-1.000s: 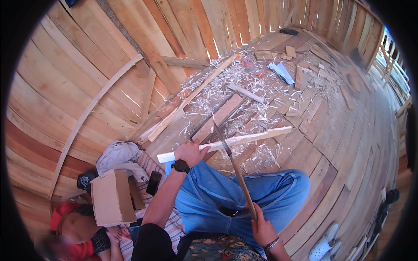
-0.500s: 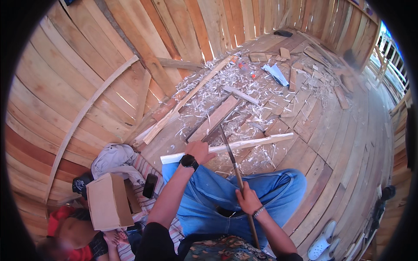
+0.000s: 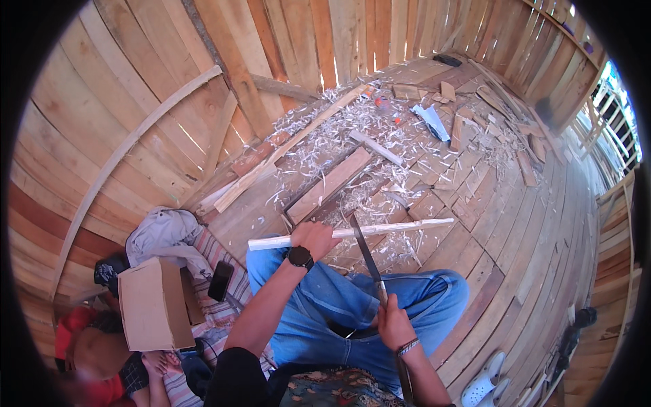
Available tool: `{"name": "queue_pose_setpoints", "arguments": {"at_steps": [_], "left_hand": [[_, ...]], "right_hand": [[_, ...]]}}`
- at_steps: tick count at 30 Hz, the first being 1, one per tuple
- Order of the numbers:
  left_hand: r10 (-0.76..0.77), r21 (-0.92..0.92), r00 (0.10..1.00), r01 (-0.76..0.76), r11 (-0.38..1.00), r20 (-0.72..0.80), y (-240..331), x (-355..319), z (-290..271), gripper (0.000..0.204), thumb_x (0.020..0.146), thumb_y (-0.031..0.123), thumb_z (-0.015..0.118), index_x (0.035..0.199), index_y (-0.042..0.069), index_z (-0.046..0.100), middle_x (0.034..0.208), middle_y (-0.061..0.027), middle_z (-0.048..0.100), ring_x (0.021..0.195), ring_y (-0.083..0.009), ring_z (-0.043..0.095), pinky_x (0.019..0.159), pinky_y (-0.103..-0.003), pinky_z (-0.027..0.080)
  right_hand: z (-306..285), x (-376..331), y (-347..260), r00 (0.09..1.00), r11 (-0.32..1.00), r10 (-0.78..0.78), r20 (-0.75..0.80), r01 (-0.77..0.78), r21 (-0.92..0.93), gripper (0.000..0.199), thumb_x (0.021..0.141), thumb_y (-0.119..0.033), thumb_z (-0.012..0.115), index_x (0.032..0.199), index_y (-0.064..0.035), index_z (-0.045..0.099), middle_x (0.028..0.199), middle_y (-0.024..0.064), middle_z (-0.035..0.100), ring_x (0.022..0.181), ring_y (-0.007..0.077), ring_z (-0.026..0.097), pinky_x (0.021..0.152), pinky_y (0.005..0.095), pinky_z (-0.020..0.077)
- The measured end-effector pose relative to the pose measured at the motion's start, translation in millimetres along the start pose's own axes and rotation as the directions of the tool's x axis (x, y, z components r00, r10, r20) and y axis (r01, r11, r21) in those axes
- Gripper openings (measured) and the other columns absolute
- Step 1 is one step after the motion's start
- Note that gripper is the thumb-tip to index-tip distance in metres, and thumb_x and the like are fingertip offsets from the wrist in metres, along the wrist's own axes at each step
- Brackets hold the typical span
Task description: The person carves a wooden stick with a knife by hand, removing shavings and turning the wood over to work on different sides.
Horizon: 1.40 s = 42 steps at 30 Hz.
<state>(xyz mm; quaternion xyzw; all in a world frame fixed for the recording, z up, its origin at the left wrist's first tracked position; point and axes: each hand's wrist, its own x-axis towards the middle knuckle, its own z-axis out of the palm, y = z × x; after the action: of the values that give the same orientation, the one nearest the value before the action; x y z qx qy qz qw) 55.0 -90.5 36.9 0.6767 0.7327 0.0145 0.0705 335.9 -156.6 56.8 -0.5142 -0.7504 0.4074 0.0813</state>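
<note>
My left hand (image 3: pixel 314 237), wearing a black wristwatch, is closed over a pale, whittled wooden stick (image 3: pixel 400 228) near its left end. The stick lies crosswise ahead of my folded legs in blue jeans. In my right hand (image 3: pixel 395 327) is a long-handled knife (image 3: pixel 368 256), gripped just below the blade. Its dark, narrow blade slants up and left, with the tip end at the stick, right of my left hand. Whether the edge bites into the wood is too small to tell. The rear of the handle runs back beside my right forearm.
Wood shavings (image 3: pixel 319 136) cover the plank floor around a board (image 3: pixel 332 184) and a long strip (image 3: pixel 298 142). A curved blade (image 3: pixel 397 197) lies among them. Left are an open cardboard box (image 3: pixel 152 305), a phone (image 3: pixel 220 281) and another person (image 3: pixel 102 353). Pale clogs (image 3: pixel 483 383) sit at lower right.
My right hand has drawn the knife back toward my body, and its blade now shows longer below the stick. My left hand keeps its hold on the stick.
</note>
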Motion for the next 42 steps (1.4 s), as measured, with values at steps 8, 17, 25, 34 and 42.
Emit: {"name": "queue_pose_setpoints", "arguments": {"at_steps": [8,17,25,34,42], "left_hand": [[0.041,0.039,0.999,-0.04,0.998,-0.022,-5,3,8,0.044,0.085,0.051,0.06,0.077,0.008,0.068,0.072,-0.013,0.067,0.07,-0.0308,0.067,0.062,-0.042,0.053],[0.048,0.025,0.996,-0.046,0.999,-0.073,2,-6,13,0.043,0.084,0.051,0.061,0.077,0.009,0.068,0.071,-0.012,0.067,0.069,-0.0291,0.067,0.062,-0.041,0.052],[0.004,0.021,0.998,-0.003,1.0,-0.056,2,-5,15,0.043,0.087,0.048,0.058,0.077,0.008,0.068,0.071,-0.0129,0.067,0.069,-0.0294,0.068,0.063,-0.04,0.053],[-0.004,0.042,1.0,0.005,0.999,-0.02,-2,5,5,0.045,0.086,0.051,0.059,0.081,0.008,0.07,0.071,-0.0133,0.067,0.071,-0.0302,0.068,0.064,-0.04,0.054],[0.011,0.023,0.999,-0.01,1.0,-0.038,-1,6,6,0.048,0.085,0.052,0.059,0.076,0.006,0.069,0.071,-0.0133,0.067,0.071,-0.0306,0.067,0.061,-0.042,0.053]], "right_hand": [[3,36,-4,0.999,0.999,-0.035,0.025,0.034,0.027,0.022,0.094,-0.016,0.048,0.104,0.0012,0.038,0.074,0.0349,0.059,0.076,0.0553,0.055,0.07,0.0631,0.0419],[2,23,-12,0.997,1.0,0.003,0.072,-0.002,-0.02,0.026,0.094,-0.016,0.048,0.108,0.0022,0.036,0.078,0.0359,0.059,0.079,0.0549,0.056,0.073,0.0632,0.0423],[25,84,-1,0.994,0.995,-0.1,-0.049,0.101,0.01,0.031,0.093,-0.014,0.049,0.115,0.0065,0.041,0.083,0.0376,0.059,0.083,0.0549,0.056,0.075,0.0608,0.0441],[-2,84,-30,0.981,0.993,-0.103,-0.167,0.11,0.036,0.02,0.093,-0.013,0.049,0.103,0.0021,0.041,0.078,0.0356,0.059,0.081,0.0538,0.057,0.071,0.0609,0.0434],[-13,27,8,0.992,0.995,-0.087,-0.09,0.09,0.04,0.022,0.095,-0.016,0.049,0.105,0.0009,0.04,0.074,0.0322,0.06,0.073,0.0543,0.056,0.065,0.061,0.0423]]}}
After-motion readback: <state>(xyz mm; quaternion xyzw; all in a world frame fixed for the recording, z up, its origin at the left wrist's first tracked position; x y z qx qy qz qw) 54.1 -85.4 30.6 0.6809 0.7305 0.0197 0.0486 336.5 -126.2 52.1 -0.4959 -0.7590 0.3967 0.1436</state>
